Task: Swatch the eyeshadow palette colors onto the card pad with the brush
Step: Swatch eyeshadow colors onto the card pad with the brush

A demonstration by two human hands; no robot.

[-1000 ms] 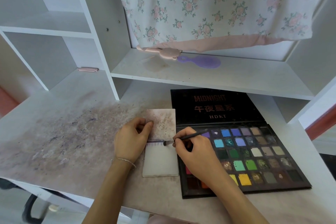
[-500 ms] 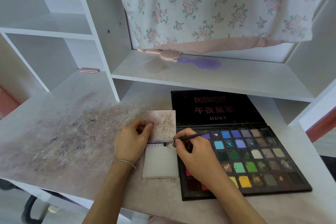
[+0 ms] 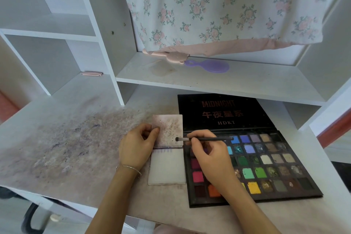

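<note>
Mid-swatch: right hand (image 3: 212, 159) pinches brush (image 3: 205, 139) over card pad (image 3: 167, 169), left hand (image 3: 135, 148) grips flipped page; next, reload from eyeshadow palette (image 3: 266, 159).

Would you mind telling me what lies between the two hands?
In the head view, the card pad lies between the left hand and the right hand, with its stained flipped-up page.

White shelving unit (image 3: 106, 30) stands on the powder-stained desk surface (image 3: 62, 144); floral cloth (image 3: 218, 5) hangs above the shelf; purple hairbrush (image 3: 210, 65) and pink item (image 3: 171, 55) lie touching; pink clip (image 3: 91, 73) sits left.
</note>
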